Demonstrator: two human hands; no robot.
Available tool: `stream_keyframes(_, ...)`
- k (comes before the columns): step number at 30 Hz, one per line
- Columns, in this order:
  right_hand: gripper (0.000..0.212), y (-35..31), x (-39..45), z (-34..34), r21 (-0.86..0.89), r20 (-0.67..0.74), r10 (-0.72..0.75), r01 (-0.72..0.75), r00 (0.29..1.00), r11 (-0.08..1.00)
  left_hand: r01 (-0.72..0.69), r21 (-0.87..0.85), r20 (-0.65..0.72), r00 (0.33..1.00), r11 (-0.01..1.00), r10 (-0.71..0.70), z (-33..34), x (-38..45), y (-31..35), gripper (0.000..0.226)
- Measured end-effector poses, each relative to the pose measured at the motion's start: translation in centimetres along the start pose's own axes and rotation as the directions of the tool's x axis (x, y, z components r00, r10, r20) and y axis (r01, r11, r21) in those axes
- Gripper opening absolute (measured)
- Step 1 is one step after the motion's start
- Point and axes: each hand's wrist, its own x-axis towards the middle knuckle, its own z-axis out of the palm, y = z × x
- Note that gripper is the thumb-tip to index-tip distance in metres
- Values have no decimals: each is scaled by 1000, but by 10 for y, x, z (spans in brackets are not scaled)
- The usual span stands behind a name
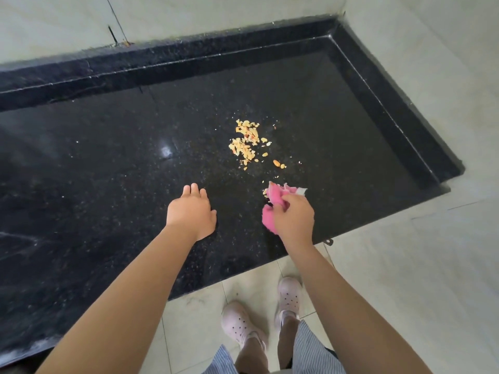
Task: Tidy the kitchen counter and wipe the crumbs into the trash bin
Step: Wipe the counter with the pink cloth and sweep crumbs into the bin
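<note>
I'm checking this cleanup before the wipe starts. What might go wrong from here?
1. No trash bin is in view, and the crumbs lie well back from the front edge of the counter; a sweep towards that edge would likely drop them on the floor by the shoes.
2. The right hand grips the pink cloth bunched, so it may miss scattered bits.
3. The left hand isn't cupped to catch.

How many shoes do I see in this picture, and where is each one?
2. One pale pink clog is on the tiled floor, below the counter edge; the other clog is to its right, nearer the counter. None looks hidden.
</note>
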Motion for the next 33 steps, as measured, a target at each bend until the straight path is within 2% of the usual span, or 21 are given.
stream_keyframes(3,23,-17,17,-2,96,-62,3,3,998,995,5,12,6,1000,1000,-5,-3,0,0,51)
stream_keyframes(7,21,-15,32,-48,28,-157,-111,117,981,993,-23,76,31,999,997,21,-9,3,-2,51)
stream_keyframes(10,25,-8,57,-84,-76,-179,-133,121,975,990,-39,112,52,998,993,34,-11,5,-1,54)
stream_keyframes(12,26,-6,79,-91,-142,-157,-82,60,984,988,-36,99,53,998,994,31,-10,4,-1,56)
stream_keyframes(14,27,-3,95,-83,-291,-70,-34,12,997,957,-35,87,46,998,996,31,-8,5,-1,58)
stream_keyframes(17,33,-1,90,-56,-451,43,7,14,999,893,-47,96,53,998,994,42,-8,5,-2,59)
stream_keyframes(19,34,-5,80,-40,-444,43,-8,26,999,895,-49,100,58,997,994,44,-10,5,-2,59)
stream_keyframes(21,34,-12,68,-27,-431,122,-76,122,990,894,-53,109,65,997,993,46,-11,5,-2,59)
stream_keyframes(24,35,-21,49,-25,-244,210,-104,155,972,957,-62,114,87,995,992,53,-12,5,-3,58)
stream_keyframes(26,32,-21,44,-39,-130,133,-127,144,983,981,-85,118,99,992,989,73,-16,7,-7,54)
stream_keyframes(29,27,-19,54,-70,-99,2,-172,172,985,980,-99,58,99,991,993,93,-33,14,-17,42)
stream_keyframes(31,26,-23,73,-88,-104,-7,-209,207,978,973,-75,-9,70,995,997,76,-47,25,-21,40)
stream_keyframes(33,28,-32,101,-99,-99,-1,-255,253,967,962,-28,-95,-21,999,995,26,-57,41,-23,39)
